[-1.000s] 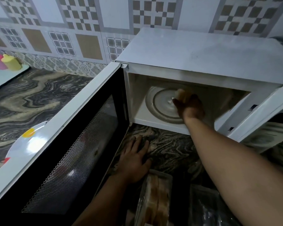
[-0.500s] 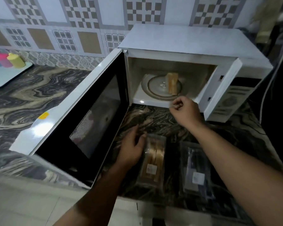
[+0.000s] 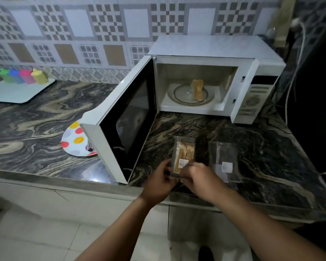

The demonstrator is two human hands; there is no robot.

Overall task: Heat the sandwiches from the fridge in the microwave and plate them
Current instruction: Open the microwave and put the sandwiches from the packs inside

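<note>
While one toasted brown sandwich (image 3: 197, 89) stands on the round glass turntable (image 3: 179, 95) inside the open white microwave (image 3: 213, 51), both hands grasp the near end of a clear plastic sandwich pack (image 3: 183, 154) on the dark marbled stone counter (image 3: 36, 113): left hand (image 3: 159, 180) and right hand (image 3: 199, 178). An empty clear plastic pack (image 3: 224, 161) lies just beside it, and a white polka-dot plate (image 3: 73, 141) sits behind the door (image 3: 120, 119).

One sandwich (image 3: 197, 89) lies on the open microwave's (image 3: 211, 53) turntable; another, apparently still packaged (image 3: 183, 155), sits on the counter.
</note>
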